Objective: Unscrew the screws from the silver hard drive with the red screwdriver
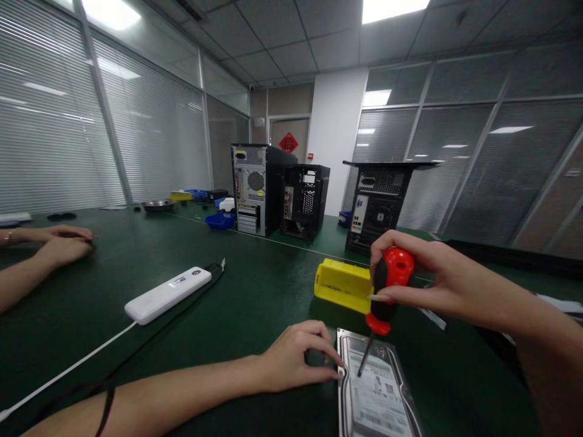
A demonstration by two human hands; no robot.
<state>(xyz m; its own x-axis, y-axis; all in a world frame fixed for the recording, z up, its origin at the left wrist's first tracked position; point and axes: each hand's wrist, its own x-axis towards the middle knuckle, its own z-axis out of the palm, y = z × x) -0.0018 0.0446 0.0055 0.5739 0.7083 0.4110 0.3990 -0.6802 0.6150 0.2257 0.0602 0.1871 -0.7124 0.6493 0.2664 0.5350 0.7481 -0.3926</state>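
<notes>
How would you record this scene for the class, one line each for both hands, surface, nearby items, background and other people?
Left hand: touching the hard drive at its edge
Right hand: gripping a red-and-black screwdriver, shaft slanting down over the label
Surface: green table
Nearby: yellow bin, white device
Background: three computer cases
Others: another person's hands

This is an office room set up as a computer workshop. Glass partitions [464,79], venetian blinds [155,127] and ceiling panel lights [394,9] show the office; desktop computer towers [280,182], a hard disk drive [382,391] and a screwdriver [379,325] show the workshop.
</notes>
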